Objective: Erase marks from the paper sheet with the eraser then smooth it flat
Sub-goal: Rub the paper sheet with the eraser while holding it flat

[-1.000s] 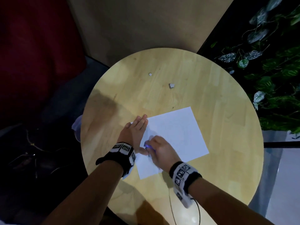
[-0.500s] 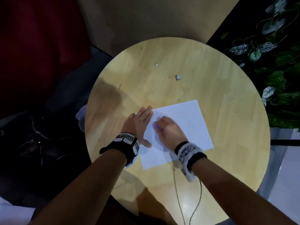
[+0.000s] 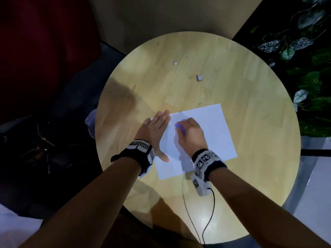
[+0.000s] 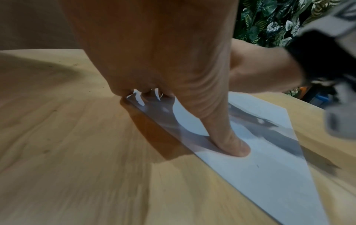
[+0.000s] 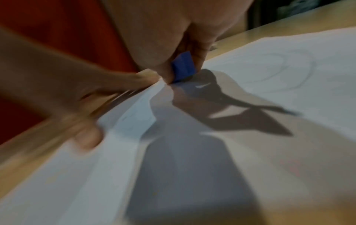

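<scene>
Because the round desk (image 3: 241, 86) is hard and smooth, we judge the paper sheet (image 3: 211, 133) lying on its near middle will slide and buckle easily: it is thin, light and limp, best pinned flat rather than gripped. Its long axis runs from the near left corner toward the far right, skewed to the desk's near edge. Our left hand (image 3: 155, 131) lies flat with straight fingers on the sheet's left edge, thumb (image 4: 231, 144) pressing the paper. Our right hand (image 3: 191, 135) pinches the blue eraser (image 5: 183, 67), a small block, probably rubbery and grippy, held by its sides, lower end on the paper near the far left corner. Faint curved pencil marks (image 5: 285, 71) remain to its right. Two small pale scraps (image 3: 199, 78) lie far off.
</scene>
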Tool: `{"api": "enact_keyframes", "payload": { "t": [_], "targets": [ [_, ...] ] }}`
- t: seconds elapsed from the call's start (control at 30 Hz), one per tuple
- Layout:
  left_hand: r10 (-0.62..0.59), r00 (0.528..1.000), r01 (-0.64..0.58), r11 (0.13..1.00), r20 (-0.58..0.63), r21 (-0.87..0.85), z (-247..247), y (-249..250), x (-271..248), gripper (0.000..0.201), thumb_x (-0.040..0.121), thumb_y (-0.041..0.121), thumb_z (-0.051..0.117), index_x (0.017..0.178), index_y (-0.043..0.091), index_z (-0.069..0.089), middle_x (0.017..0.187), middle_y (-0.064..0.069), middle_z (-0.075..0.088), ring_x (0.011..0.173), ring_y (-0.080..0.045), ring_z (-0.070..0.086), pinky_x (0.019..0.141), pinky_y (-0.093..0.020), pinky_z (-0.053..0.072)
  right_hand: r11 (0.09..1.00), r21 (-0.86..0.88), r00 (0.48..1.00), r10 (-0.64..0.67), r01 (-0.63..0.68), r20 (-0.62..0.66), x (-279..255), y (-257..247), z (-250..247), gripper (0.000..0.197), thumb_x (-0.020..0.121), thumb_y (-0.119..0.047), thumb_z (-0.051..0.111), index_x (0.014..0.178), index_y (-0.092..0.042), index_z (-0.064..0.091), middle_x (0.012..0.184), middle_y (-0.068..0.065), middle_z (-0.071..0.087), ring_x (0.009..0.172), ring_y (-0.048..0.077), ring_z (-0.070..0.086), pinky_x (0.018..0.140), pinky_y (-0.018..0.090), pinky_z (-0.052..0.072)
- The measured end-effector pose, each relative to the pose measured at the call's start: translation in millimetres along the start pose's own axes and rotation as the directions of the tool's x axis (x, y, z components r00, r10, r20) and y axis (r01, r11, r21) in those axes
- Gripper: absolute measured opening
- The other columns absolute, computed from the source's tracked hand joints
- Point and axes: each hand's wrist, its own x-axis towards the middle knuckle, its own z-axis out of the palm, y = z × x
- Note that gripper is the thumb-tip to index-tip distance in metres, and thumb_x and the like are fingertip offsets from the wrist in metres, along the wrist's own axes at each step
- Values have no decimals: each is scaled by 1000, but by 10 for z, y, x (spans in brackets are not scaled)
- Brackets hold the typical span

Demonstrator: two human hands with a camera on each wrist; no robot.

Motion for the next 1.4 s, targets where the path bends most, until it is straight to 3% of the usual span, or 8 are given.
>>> {"api": "enact_keyframes", "payload": {
  "t": [0.13,0.3,0.47,0.63,0.8,0.97,1.13,1.4],
  "targets": [
    [-7,1000,7,1000,-6,15,-8,19,16,157,47,88,69,157,12,-12,163,-1,-24,152,-22,-13,121,-39,6,957,28,909,-283,288,307,-282,-178,-65,13,85,-7,61,95,-7,69,88,10,59,78,29,56,72,34,49],
    [-6,1000,6,1000,-7,15,-32,41,-7,155,48,85,72,157,10,-9,164,-1,-22,153,-22,-11,121,-40,7,998,-51,1000,-21,20,-9,158,30,-134,14,84,-6,60,93,-5,71,90,12,62,83,31,60,77,31,48],
    [-5,1000,5,1000,11,15,-41,26,1,156,49,87,70,157,10,-12,163,-1,-25,152,-22,-13,121,-39,6,946,30,884,-313,323,346,-231,-243,-73,11,84,-5,61,90,-7,69,85,10,58,76,29,56,68,33,47],
    [-13,1000,13,1000,6,20,-48,47,-15,155,49,85,71,157,11,-12,164,-1,-23,152,-22,-13,122,-39,6,999,-28,999,-29,30,15,186,-39,-100,12,86,-9,61,92,-7,71,87,12,61,81,30,60,72,25,41],
    [0,1000,0,1000,13,7,-57,29,-18,156,49,87,70,157,9,-11,163,-2,-24,152,-22,-14,122,-40,5,942,47,883,-329,333,336,-228,-275,-58,9,82,-2,63,87,-7,69,81,9,56,73,28,54,66,36,48],
    [-15,1000,15,1000,19,18,-54,48,-11,155,50,84,72,157,11,-13,163,-1,-25,152,-22,-14,122,-40,5,996,-44,997,-72,73,37,149,-34,-70,12,86,-9,59,92,-8,70,88,10,60,83,30,59,76,34,50],
    [-4,1000,4,1000,5,-4,-52,27,-15,156,48,85,72,158,10,-10,164,-1,-23,152,-21,-13,121,-39,5,927,55,857,-366,372,363,-216,-243,-59,15,85,-9,56,90,-6,70,84,9,59,74,29,57,66,34,50],
    [-14,1000,14,1000,0,6,-27,36,-6,156,46,85,72,158,12,-9,164,0,-22,153,-20,-12,121,-39,6,944,28,908,-325,330,264,-330,-204,-23,13,86,-5,57,92,-5,68,86,10,58,78,28,56,68,35,49]
  ]
}}
